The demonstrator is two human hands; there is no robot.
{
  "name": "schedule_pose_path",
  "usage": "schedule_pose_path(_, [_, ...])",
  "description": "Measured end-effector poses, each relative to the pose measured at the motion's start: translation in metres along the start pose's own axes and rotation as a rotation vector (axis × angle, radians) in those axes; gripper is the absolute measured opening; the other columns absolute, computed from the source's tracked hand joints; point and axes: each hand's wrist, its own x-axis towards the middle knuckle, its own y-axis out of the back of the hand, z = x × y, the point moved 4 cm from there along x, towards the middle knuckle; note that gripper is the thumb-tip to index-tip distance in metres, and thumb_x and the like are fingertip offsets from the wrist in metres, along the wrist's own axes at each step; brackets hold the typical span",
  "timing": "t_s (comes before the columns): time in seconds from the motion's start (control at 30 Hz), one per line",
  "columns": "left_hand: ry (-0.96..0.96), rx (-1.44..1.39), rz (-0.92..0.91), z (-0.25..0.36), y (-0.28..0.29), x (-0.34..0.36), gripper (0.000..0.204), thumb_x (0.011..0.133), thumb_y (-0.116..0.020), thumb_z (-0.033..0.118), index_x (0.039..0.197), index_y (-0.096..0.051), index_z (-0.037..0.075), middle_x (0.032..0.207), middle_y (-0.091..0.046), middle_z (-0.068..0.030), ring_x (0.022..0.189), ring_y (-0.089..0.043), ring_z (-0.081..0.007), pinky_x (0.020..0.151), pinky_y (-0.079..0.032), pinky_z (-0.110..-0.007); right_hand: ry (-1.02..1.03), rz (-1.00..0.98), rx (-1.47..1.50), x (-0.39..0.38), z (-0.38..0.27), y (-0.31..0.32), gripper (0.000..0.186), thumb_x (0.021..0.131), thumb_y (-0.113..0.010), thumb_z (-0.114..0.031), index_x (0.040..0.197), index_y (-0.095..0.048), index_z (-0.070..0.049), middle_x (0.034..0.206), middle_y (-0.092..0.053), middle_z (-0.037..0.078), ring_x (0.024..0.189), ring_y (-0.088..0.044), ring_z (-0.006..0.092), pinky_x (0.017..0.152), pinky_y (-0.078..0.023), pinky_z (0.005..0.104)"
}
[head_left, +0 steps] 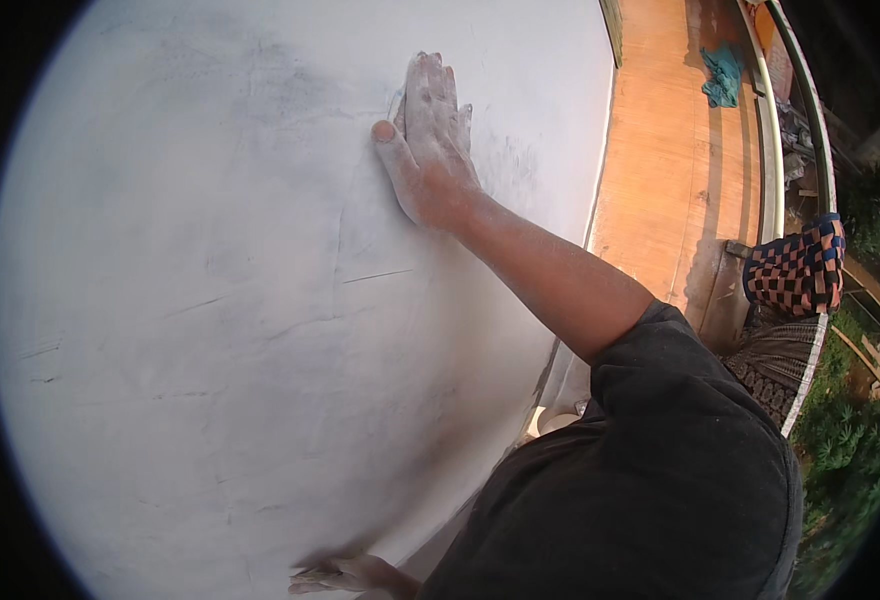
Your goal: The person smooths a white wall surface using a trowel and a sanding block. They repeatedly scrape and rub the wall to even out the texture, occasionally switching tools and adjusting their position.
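Note:
A pale, plastered wall [210, 230] fills most of the view, with grey smudges and a few thin dark scratches. My right hand [438, 140], coated in white dust, lies palm-down on its upper part with fingers pointing up and close together. Under it, between thumb and index finger, shows the edge of a thin pale sheet [397, 104] that looks like sandpaper; the palm hides the rest. At the lower edge my left hand [345, 575] rests by the wall with its fingers stretched out, partly in shadow, and nothing visible in it.
To the right runs an orange-brown floor [650, 150] with a teal cloth [722, 75] on it. A curved railing [772, 130] borders it, with a checkered woven cloth [798, 270] over it. Green plants [840, 440] grow below. A whitish round container [557, 422] stands near my body.

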Motion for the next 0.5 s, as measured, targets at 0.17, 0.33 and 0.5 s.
schedule_pose_path(0.17, [0.116,-0.092,0.046,-0.006,-0.007,-0.008,0.063,0.109,-0.041,0.032,0.162,-0.020,0.004,0.168,-0.006,-0.0265,0.157,-0.001,-0.0385,0.126,-0.016,-0.050,0.075,-0.295,0.004,-0.112,-0.019,-0.035,0.095,0.102,-0.045,-0.052,0.160,0.007,0.002,0.167,0.004,0.029,0.156,0.009,0.0436,0.123,0.004,0.0616])
schedule_pose_path(0.33, [0.025,-0.226,0.107,0.004,-0.006,-0.006,0.062,0.109,-0.039,0.029,0.161,-0.021,0.001,0.168,-0.005,-0.0283,0.157,-0.003,-0.0393,0.126,-0.015,-0.050,-0.159,-0.095,0.121,-0.050,0.017,-0.001,0.093,0.103,-0.043,-0.052,0.160,0.006,0.002,0.168,0.004,0.026,0.156,0.009,0.0419,0.123,0.005,0.0620])
schedule_pose_path(0.5, [0.066,-0.002,0.085,0.006,-0.008,-0.004,0.060,0.108,-0.035,0.020,0.160,-0.016,-0.003,0.168,-0.004,-0.0281,0.157,-0.006,-0.0391,0.127,-0.014,-0.047,-0.210,0.024,0.135,-0.019,0.051,0.005,0.096,0.101,-0.046,-0.052,0.160,0.008,0.002,0.169,0.005,0.024,0.156,0.011,0.0425,0.122,0.005,0.0625])
